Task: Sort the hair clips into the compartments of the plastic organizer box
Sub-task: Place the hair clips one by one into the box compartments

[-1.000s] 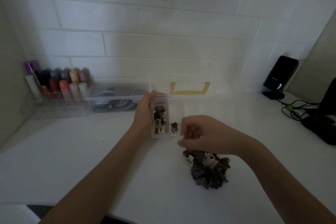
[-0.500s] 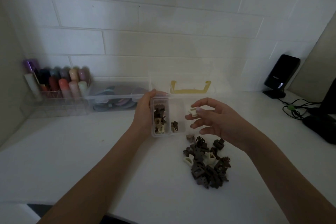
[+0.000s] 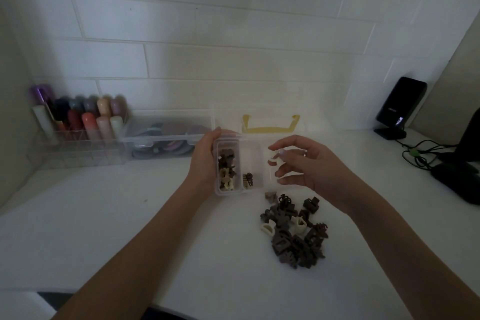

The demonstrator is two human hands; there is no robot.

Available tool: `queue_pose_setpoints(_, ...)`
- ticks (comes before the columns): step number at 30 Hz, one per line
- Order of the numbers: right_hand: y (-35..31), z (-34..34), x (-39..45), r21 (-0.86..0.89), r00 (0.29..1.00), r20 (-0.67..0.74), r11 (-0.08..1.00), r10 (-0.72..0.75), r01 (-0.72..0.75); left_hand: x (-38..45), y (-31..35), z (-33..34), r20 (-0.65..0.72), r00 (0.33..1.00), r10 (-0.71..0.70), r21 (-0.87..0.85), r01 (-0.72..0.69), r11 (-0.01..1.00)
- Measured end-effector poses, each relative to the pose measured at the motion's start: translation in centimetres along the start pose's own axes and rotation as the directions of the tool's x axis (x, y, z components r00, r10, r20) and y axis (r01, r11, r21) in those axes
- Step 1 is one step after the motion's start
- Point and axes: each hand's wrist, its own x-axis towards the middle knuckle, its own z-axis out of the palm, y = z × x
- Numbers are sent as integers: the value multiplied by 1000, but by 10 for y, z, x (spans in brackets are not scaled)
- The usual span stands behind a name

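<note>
Head view. The clear plastic organizer box (image 3: 240, 166) stood on the white table (image 3: 104, 215) and serves here as the landmark. The left hand (image 3: 205, 161) gripped the box's left wall, fingers curled over its far left corner. The right hand (image 3: 306, 166) hovered over the right part of the box, fingers spread and loosely curled, with a small cream hair clip (image 3: 274, 161) pinched between thumb and fingertips above the rightmost compartment.

The box's left compartment held a mix of dark brown and cream clips (image 3: 226, 173). The middle compartment held one small brown clip (image 3: 248, 180) at its near end. The contents of the rightmost compartment could not be told behind the hand.

Just beyond the box's near right corner, on the table, lay a pile of unsorted hair clips (image 3: 293, 231), mostly dark brown with two cream ones, and a single pinkish-brown clip (image 3: 270, 195) nearest the box.

Behind the box, a yellow handle (image 3: 270, 126) showed on a clear lid or case against the tiled wall. To the box's left stood a clear flat case (image 3: 168, 138) of coloured items and, further left, a clear rack of coloured tubes (image 3: 78, 122). Well to the right, a black device on a stand (image 3: 400, 109) and black cables (image 3: 426, 153).
</note>
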Motion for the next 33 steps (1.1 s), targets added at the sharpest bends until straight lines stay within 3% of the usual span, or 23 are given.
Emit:
queue_pose_setpoints(4,-2,2,2,-112,989,-113,990,-97,85,0,0,0,12,1000,12,-2,-12,1000)
queue_pose_setpoints(7,0,0,2,-369,955,-158,912,-252,180,1,-1,-1,13,1000,26,22,-26,999)
queue_pose_setpoints(9,5,-2,2,-650,934,-50,721,-355,239,1,-1,-2,9,1000,19,27,-19,999)
queue_pose_setpoints(11,14,-1,2,-885,925,131,379,-356,271,1,-1,-1,0,1000,18,34,-18,999)
queue_pose_setpoints(13,20,2,3,-934,920,241,185,-309,307,0,-1,0,-2,1000,13,22,-13,1000)
queue_pose_setpoints(16,21,2,6,-925,921,278,184,-274,334,0,0,1,-7,1000,20,21,-20,1000)
queue_pose_setpoints(20,2,-4,2,-871,921,186,377,-343,316,2,-1,-1,-38,999,36,13,-36,999)
queue_pose_setpoints(23,-11,-5,-4,-859,955,238,420,-176,292,5,-1,-4,-76,997,2,-42,-5,999)
queue_pose_setpoints(25,-11,-1,-5,-914,962,270,303,-35,268,8,1,-7,-108,994,-17,-58,11,998)
queue_pose_setpoints(28,-5,7,-6,-973,977,207,96,-41,210,8,3,-7,-115,992,-45,-67,37,997)
queue_pose_setpoints(33,9,16,-2,-988,988,150,13,-46,151,7,2,-5,-77,997,-17,-90,10,996)
